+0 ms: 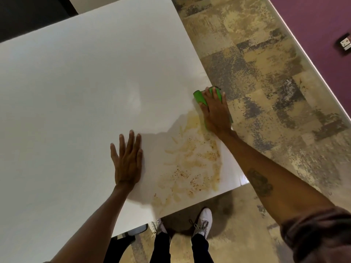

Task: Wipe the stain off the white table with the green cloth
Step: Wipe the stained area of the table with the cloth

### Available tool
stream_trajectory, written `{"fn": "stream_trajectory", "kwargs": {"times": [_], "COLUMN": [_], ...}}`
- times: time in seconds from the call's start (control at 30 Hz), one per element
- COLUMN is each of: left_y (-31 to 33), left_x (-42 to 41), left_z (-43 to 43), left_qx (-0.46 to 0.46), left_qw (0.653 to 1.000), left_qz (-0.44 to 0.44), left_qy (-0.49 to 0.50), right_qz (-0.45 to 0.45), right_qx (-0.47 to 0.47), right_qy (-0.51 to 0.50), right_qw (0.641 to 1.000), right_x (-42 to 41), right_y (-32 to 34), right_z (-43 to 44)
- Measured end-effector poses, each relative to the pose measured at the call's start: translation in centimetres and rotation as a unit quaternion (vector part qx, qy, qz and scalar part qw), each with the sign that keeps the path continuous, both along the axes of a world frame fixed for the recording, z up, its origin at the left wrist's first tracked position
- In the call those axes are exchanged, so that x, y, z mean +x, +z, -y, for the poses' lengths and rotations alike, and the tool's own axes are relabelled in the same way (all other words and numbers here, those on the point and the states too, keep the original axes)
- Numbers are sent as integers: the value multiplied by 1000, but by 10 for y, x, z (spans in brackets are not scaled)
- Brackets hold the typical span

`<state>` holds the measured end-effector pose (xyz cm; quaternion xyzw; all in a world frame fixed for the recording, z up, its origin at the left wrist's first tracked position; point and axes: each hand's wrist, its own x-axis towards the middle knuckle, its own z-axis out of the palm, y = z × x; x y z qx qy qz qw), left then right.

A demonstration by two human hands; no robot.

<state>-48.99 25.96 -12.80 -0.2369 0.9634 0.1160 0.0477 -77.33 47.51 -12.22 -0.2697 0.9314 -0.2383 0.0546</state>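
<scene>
A white table [79,88] fills the left and middle of the head view. A yellow-brown smeared stain [191,164] with reddish specks spreads over its near right corner. My right hand [215,112] presses flat on a folded green cloth [199,96] at the table's right edge, just beyond the far end of the stain. The cloth pokes out past my fingers and under my palm. My left hand [128,160] lies flat on the table with fingers spread, just left of the stain, holding nothing.
The table's right edge runs diagonally beside a mottled tan and grey floor [266,73]. My feet in white shoes [204,221] stand below the near edge. A purple wall [322,25] with a socket [344,44] is at the far right.
</scene>
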Motion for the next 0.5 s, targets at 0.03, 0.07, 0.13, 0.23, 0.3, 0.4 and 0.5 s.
{"fn": "stream_trajectory", "kwargs": {"times": [0.03, 0.07, 0.13, 0.23, 0.3, 0.4, 0.5], "left_y": [-1, -1, -2, -3, -2, -1, -1], "left_x": [0, 1, 2, 4, 0, 0, 3], "left_z": [0, 0, 1, -2, 0, -1, -2], "left_qx": [-1, -2, -4, -12, -13, 0, 12], "left_qw": [1000, 1000, 1000, 1000, 1000, 1000, 999], "left_qz": [-3, -6, -10, -11, -12, -26, -39], "left_qy": [0, 1, 4, 4, 9, 11, 12], "right_qz": [-4, -2, 14, 19, 20, 28, 24], "right_qx": [12, 21, 28, 24, 22, 15, 18], "right_qy": [29, 60, 120, 199, 245, 294, 304], "right_qw": [1000, 998, 992, 979, 969, 955, 952], "right_x": [-7, -12, -20, -17, -14, -2, 14], "right_y": [0, 0, 0, -1, 3, 7, 7], "right_z": [2, 4, 5, -3, -7, -21, -37]}}
